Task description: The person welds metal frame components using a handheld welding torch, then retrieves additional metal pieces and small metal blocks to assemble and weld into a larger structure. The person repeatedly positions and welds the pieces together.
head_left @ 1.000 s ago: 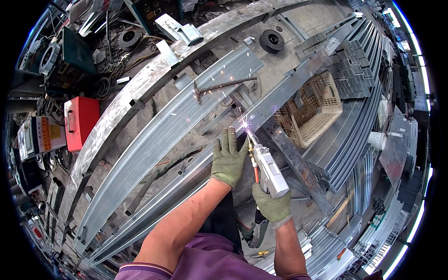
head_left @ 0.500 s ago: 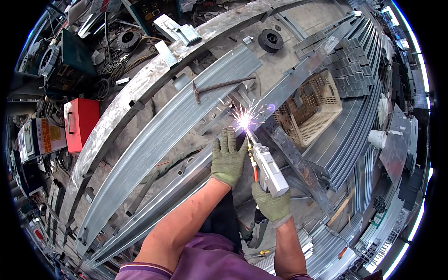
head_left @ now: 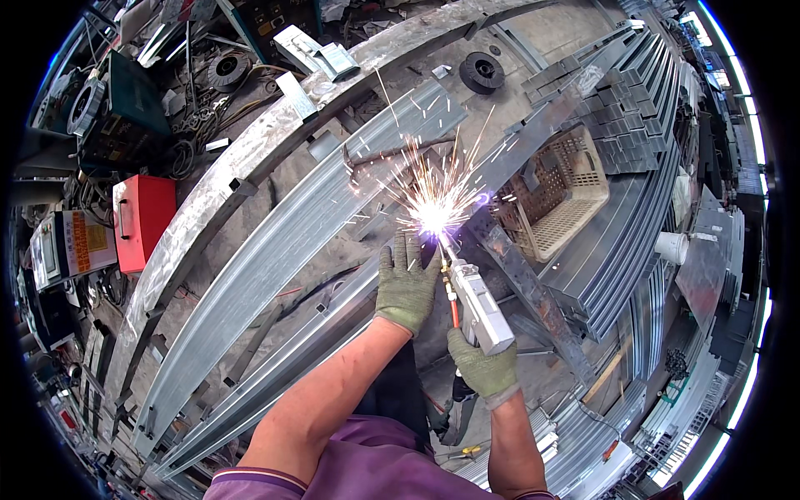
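While the right hand (head_left: pixel 485 367) is wrapped round the rear of the grey welding torch (head_left: pixel 481 307), most of its fingers are hidden under the body. Left hand (head_left: pixel 406 283) isn't gripping anything: fingers straight and together, laid over the metalwork, thumb side toward the nozzle. Can't see if the palm bears on it.

Key relation: torch long axis runs from the right hand, lower right, up and slightly left, away from the wearer. Its tip ends at the spark burst (head_left: pixel 437 215), just beyond the left fingertips. Left hand is nearer the arc; right hand sits back by the length of the torch.

Work lies ahead of both hands on a diagonal, lower left to upper right, across the torch axis. Steel section (head_left: pixel 342 308) on the lower-left side, flat grey bar (head_left: pixel 518 157) on the upper-right. Glare covers the spot between, so can't tell if they butt, overlap or are one piece.

Looks: section is shiny, straight-edged, ribbed lengthwise; bar is duller, smooth. Torch is boxy, pale grey, narrow nozzle, orange-red hose (head_left: pixel 455 312) along its left side. Rusty cross-bar (head_left: pixel 531 286) runs to the right of the torch, beige crate (head_left: pixel 571 227) beyond it.
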`<state>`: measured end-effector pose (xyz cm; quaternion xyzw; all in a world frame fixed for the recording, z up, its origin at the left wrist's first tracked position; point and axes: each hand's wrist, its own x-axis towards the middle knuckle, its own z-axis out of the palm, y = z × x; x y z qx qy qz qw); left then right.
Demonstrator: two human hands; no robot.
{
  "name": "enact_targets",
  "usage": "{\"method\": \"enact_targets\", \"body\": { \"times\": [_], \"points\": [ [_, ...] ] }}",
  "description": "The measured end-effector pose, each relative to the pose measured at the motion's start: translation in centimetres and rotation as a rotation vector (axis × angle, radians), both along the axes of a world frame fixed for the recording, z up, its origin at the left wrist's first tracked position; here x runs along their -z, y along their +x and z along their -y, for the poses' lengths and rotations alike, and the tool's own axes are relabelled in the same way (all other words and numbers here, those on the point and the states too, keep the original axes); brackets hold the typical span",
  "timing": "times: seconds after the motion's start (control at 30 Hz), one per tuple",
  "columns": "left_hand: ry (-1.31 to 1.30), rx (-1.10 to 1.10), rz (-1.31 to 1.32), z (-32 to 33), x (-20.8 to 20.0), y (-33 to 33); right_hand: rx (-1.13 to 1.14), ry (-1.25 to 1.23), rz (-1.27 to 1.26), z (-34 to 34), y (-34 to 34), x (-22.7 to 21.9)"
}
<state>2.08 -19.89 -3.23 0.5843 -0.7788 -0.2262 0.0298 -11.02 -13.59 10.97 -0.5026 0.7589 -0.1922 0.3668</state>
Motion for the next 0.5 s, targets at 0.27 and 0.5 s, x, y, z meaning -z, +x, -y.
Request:
{"method": "enact_targets", "body": {
  "times": [0.27,0.5],
  "points": [
    [-0.008,-0.007,0.011,0.16,-0.23,-0.15,0.002,-0.005,-0.004,-0.25,0.04,-0.28],
    [-0.026,0.001,0.007,0.16,-0.07,-0.06,-0.005,0.027,0.003,-0.5,-0.05,-0.38]
  ]
}}
